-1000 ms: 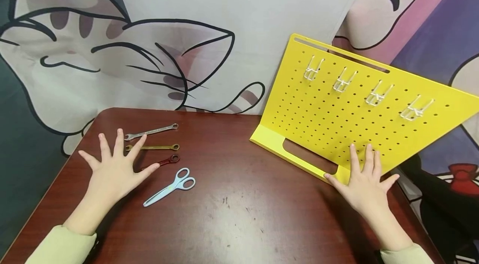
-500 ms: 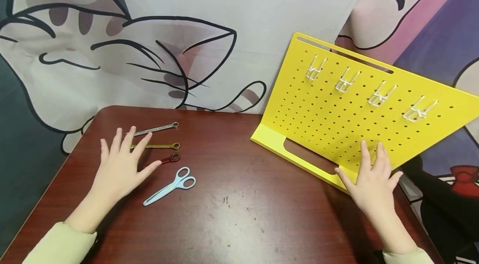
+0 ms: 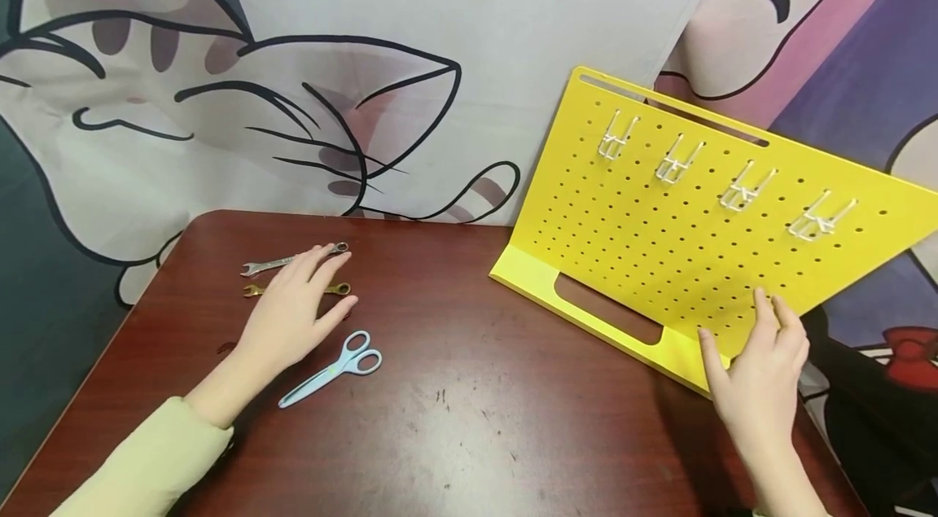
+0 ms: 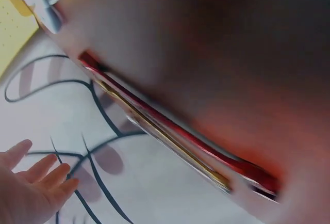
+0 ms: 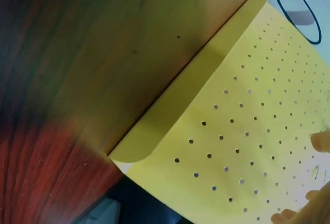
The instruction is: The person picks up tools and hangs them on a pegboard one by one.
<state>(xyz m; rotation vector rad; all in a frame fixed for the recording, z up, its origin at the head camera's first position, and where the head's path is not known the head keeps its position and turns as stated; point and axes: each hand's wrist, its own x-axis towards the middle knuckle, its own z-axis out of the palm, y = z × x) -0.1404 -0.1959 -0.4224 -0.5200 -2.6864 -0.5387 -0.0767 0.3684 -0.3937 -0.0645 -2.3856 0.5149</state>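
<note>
In the head view my left hand (image 3: 293, 317) is over the wrenches, fingers extended and holding nothing. Parts of a silver wrench (image 3: 262, 266) and a gold wrench (image 3: 252, 291) show around it. Most of the red wrench is hidden under the hand, but the left wrist view shows this red wrench (image 4: 180, 133) along its length. Light blue scissors (image 3: 333, 370) lie just right of that hand. My right hand (image 3: 762, 378), fingers slightly bent and holding nothing, is in front of a yellow pegboard (image 3: 637, 232); whether it touches the board I cannot tell.
Several white wire hooks (image 3: 674, 163) hang in a row near the pegboard's top. The board stands on the right side of the brown table (image 3: 454, 419), its base toward me. A wall with cartoon cats (image 3: 410, 110) rises behind the table.
My left hand has moved right and slightly forward over the wrenches, its spread fingers drawing closer together. My right hand has shifted right, its fingers bending a little. Wrenches, scissors and pegboard stay put.
</note>
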